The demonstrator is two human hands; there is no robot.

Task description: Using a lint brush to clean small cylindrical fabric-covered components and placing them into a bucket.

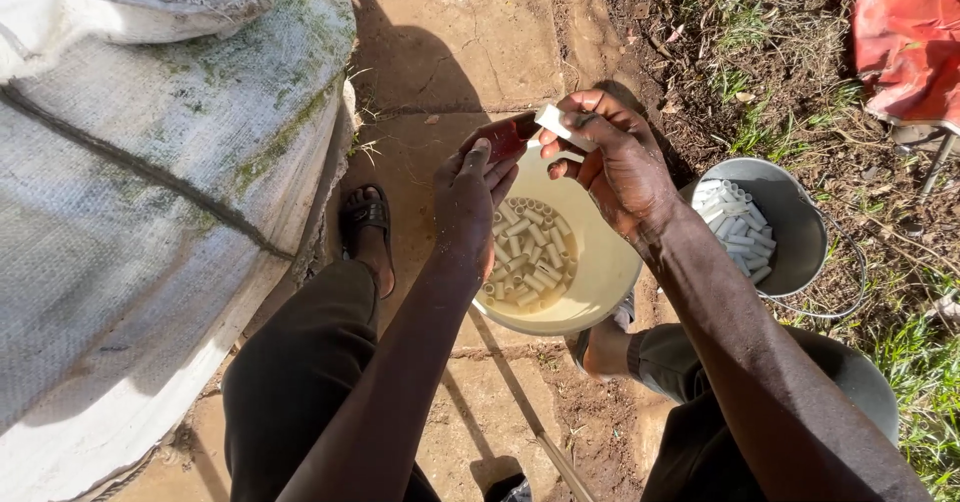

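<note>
The person sat with both arms held out over a round cream plastic bowl [600,272] on the ground. The right hand [615,157] pinched a short white plastic tube piece [552,122] between its thumb and fingers, up above the far rim of the bowl. The left hand [470,197] was curled around a small flat dark red thing [503,140], with its fingers wrapped on it, just beside the white piece. What the red thing was could not be told.

Inside the bowl lay a heap of short pale tube pieces [528,257], piled toward the left side. To the right of the bowl stood a grey metal bucket [795,237] with more white tube pieces [738,230] in it. The bucket sat at the edge of the bare dirt and grass.

A foot in a black sandal [365,217] rested on the tan stone slabs [450,42]. Big grey-white woven sacks [150,182] were stacked on the left. A red cloth [910,32] lay at the top right corner.
</note>
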